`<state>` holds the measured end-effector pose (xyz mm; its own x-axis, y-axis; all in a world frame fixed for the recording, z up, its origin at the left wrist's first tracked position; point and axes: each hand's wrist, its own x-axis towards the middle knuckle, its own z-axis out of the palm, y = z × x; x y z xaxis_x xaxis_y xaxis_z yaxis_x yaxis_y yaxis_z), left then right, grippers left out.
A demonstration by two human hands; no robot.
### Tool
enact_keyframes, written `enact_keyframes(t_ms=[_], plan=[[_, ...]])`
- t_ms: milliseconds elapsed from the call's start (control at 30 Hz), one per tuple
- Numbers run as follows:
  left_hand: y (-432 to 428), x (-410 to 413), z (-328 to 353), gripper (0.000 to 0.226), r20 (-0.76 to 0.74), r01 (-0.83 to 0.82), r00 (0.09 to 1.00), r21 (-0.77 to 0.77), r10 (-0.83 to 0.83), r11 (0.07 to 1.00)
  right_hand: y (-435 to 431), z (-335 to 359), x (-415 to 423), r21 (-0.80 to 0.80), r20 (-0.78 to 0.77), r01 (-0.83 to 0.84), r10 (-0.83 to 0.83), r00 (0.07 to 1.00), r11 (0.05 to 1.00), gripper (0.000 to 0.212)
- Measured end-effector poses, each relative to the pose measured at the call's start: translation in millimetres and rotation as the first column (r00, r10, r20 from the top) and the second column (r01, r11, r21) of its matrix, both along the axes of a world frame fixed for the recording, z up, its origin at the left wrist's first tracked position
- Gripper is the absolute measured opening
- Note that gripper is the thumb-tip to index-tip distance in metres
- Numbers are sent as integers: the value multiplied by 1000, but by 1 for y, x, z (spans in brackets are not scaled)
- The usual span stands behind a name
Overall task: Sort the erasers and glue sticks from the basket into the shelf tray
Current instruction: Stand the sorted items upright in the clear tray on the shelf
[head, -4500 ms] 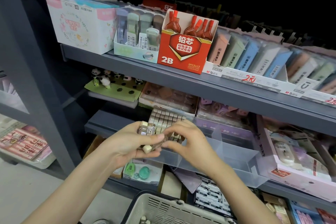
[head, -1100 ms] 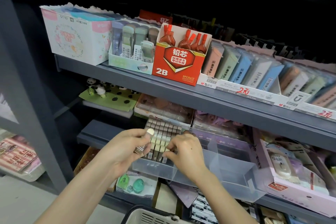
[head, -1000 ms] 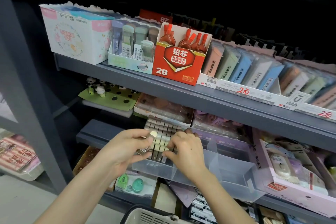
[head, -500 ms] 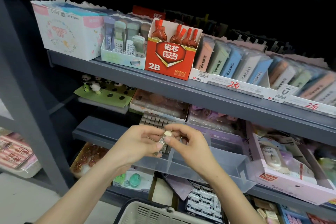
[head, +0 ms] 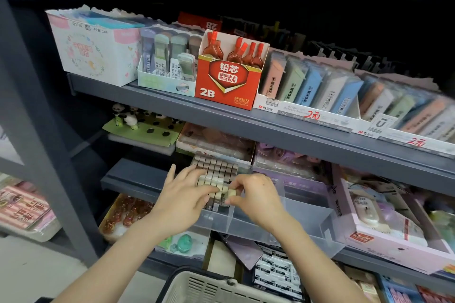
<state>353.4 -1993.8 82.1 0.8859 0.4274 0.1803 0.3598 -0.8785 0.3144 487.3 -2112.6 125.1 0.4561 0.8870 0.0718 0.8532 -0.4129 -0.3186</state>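
The left hand [head: 182,195] lies with fingers spread flat across the packed rows of erasers [head: 216,170] in the clear shelf tray [head: 283,224]. Just beside it, the right hand [head: 256,198] pinches one pale eraser [head: 231,193] between thumb and fingertips at the rows' near edge. The basket [head: 204,288] sits below both wrists.

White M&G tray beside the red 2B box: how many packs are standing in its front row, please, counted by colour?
pink pack: 1
green pack: 1
blue packs: 2
white pack: 1
Total: 5
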Motion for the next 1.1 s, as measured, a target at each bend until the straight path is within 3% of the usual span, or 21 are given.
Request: enact_keyframes(t_ms=[100,267,467,700,900,1033,1100], plan=[[4,-3,-1,59,-89,0,996,-35,-3,999,9,-15,2,17,-41,-7,7,999,1000,30],[5,-6,-5,42,-96,17,995,-77,-24,997,16,-27,0,25,140,-2,-2,990,1000,26],[4,-2,-6,41,-72,-3,997,-116,-6,993,14,-33,1,136,194,59,-85,977,989,31],[0,-13,-6,44,77,-109,990,-112,118,988,1,-28,-1,166,66,133,-146,987,977,33],[-18,-60,-26,45,329,-249,915,3,234,968,-67,-33,-31,491,-103,159,-124,987,856,14],[-43,-93,-69,42,275,-266,926,-13,259,964,-127,-71,-61,546,-283,290,-152,947,786,6],[-52,-104,-96,42,194,-235,953,-7,232,972,-143,-99,-72,467,-422,371,-167,891,802,13]])
